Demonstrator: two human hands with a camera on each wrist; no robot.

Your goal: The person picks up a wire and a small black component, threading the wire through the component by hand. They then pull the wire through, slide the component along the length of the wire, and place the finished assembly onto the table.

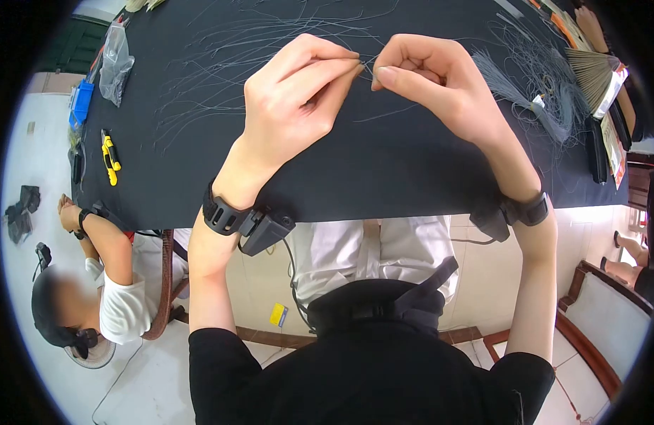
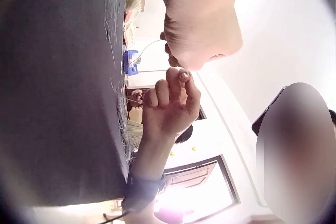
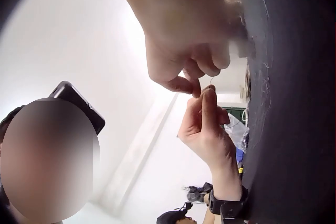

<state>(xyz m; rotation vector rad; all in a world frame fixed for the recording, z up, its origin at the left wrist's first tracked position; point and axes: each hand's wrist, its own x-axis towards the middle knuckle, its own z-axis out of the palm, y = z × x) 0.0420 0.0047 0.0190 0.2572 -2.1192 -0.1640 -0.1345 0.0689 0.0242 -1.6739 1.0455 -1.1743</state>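
Close together over the dark table, both hands work at thin grey strands. The left hand pinches a strand between thumb and fingertips. Facing it, the right hand has its index finger and thumb pinched on the strand, its other fingers curled in. A short bit of fine strand shows between the fingertips in the right wrist view. Loose grey strands fan across the cloth to the left of the hands. In the left wrist view, the right hand shows its curled fingers from the palm side.
At the right lie a tied bundle of grey strands and a sheaf of stiff pale strips. Yellow-and-black cutters, a clear plastic bag and a blue item are at the left. Another person sits at lower left.
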